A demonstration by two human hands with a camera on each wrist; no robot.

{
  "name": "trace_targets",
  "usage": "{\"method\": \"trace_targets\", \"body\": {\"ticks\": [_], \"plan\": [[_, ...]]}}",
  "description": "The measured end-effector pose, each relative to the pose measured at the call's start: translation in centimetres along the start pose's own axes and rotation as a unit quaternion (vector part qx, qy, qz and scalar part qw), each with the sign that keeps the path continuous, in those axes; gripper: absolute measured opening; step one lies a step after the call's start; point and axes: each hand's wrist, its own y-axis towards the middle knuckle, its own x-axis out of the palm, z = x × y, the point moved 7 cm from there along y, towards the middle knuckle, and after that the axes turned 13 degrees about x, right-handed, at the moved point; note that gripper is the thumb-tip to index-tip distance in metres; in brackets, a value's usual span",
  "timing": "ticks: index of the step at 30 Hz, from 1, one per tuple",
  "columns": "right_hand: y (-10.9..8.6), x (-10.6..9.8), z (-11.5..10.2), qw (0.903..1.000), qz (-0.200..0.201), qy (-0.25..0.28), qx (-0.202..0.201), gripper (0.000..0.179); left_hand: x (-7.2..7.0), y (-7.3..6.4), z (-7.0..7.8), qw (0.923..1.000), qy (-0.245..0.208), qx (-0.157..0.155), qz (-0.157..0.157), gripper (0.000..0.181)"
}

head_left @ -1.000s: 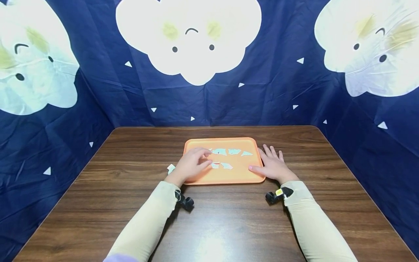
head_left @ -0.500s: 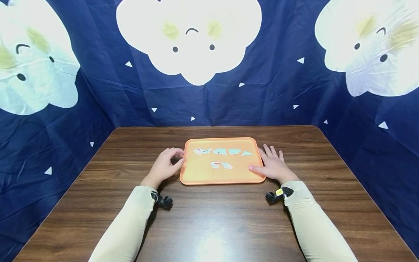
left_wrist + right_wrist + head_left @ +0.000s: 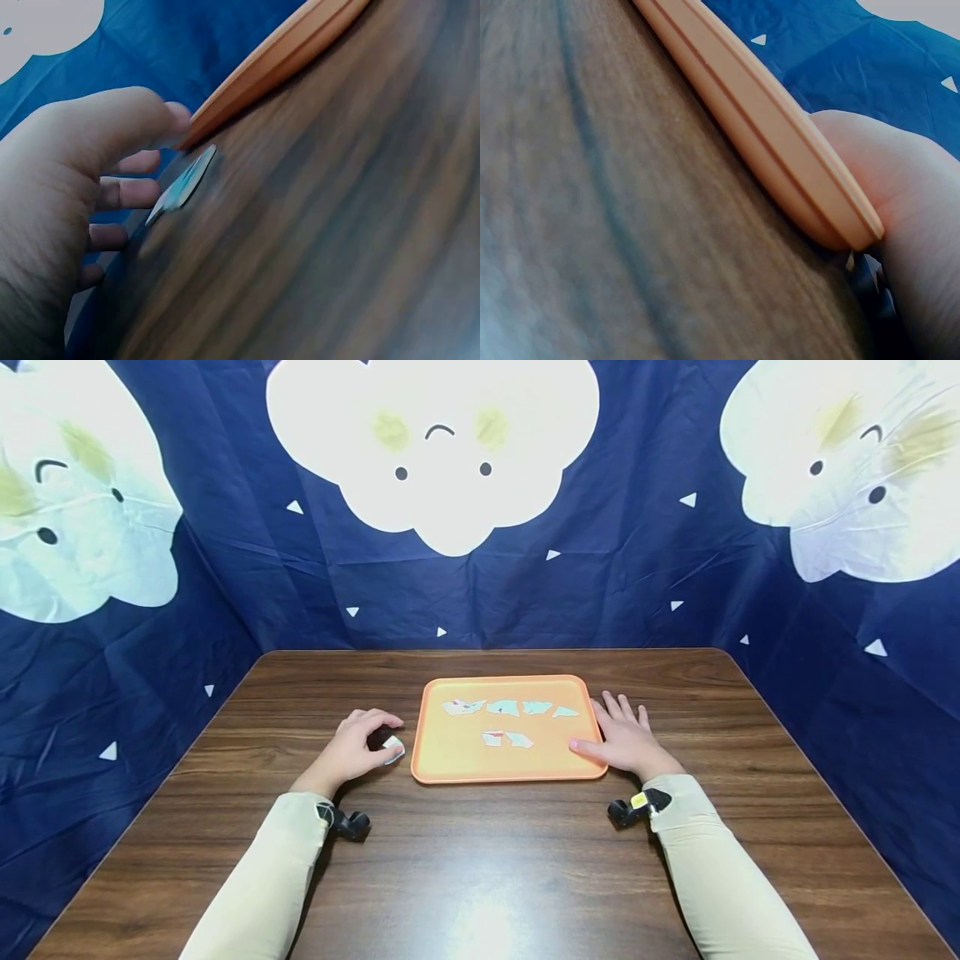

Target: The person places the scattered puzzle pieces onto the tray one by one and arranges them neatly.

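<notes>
My left hand (image 3: 351,750) is low over the table, left of an orange tray (image 3: 450,764). Its thumb and fingers are spread around a loose flat piece (image 3: 394,747), irregular, white and pale blue, like torn paper or card. In the left wrist view that piece (image 3: 184,180) lies on the wood beside the fingers, and no pinch on it is visible. My right hand (image 3: 628,743) rests at the tray's right edge, thumb over the rim, fingers straight and spread. In the right wrist view the thumb side lies against the tray's rim (image 3: 780,142).
On the tray, several similar pieces lie in an upper row, among them a pale-blue one (image 3: 503,707). Two more sit below, one with a red mark (image 3: 492,738). The brown wooden table (image 3: 480,843) meets a dark blue cloud-printed cloth (image 3: 480,602) behind.
My left hand has drawn back leftward from above the tray to the loose piece beside it, uncovering the pieces on the tray's left part. The right hand has stayed in place.
</notes>
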Motion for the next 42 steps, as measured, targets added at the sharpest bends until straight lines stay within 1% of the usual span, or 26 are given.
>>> {"method": "trace_targets", "body": {"ticks": [4,7,11,16,20,24,31,34,37,42], "plan": [[0.1,0.1,0.0,1.0,-0.001,0.0,0.0,0.105,-0.2,-0.8,-0.5,0.9996,0.014,-0.008,-0.025,0.05],[0.1,0.1,0.1,1.0,-0.001,-0.004,0.001,0.106,-0.3,-1.2,-0.7,0.9988,0.026,-0.016,-0.039,0.051],[0.2,0.2,0.2,1.0,-0.003,-0.007,0.004,0.107,-0.4,-1.3,-0.6,0.9983,0.034,-0.015,-0.045,0.05],[0.3,0.2,0.3,1.0,-0.004,-0.005,0.003,0.108,-0.6,-1.2,-0.4,0.9987,0.026,-0.012,-0.041,0.048],[0.3,0.2,0.2,1.0,-0.002,-0.006,0.0,0.108,-0.6,-1.2,-0.6,0.9989,0.024,-0.015,-0.037,0.047],[0.2,0.2,0.3,1.0,-0.002,-0.006,0.0,0.107,-0.6,-1.2,-0.7,0.9988,0.035,-0.015,-0.032,0.045],[0.2,0.2,0.3,1.0,-0.006,-0.004,0.002,0.108,-0.8,-1.0,-0.8,0.9974,0.068,-0.004,-0.02,0.04],[0.1,0.1,0.2,1.0,-0.006,-0.005,0.002,0.108,-1.0,-0.9,-0.8,0.9966,0.08,-0.008,-0.014,0.04],[0.1,0.1,0.2,1.0,-0.005,-0.005,0.002,0.108,-1.2,-0.8,-0.8,0.9962,0.086,-0.012,-0.004,0.04],[0.0,0.1,0.1,1.0,-0.006,-0.003,0.001,0.107,-1.3,-0.3,-0.2,0.9974,0.068,-0.004,0.023,0.04]]}}
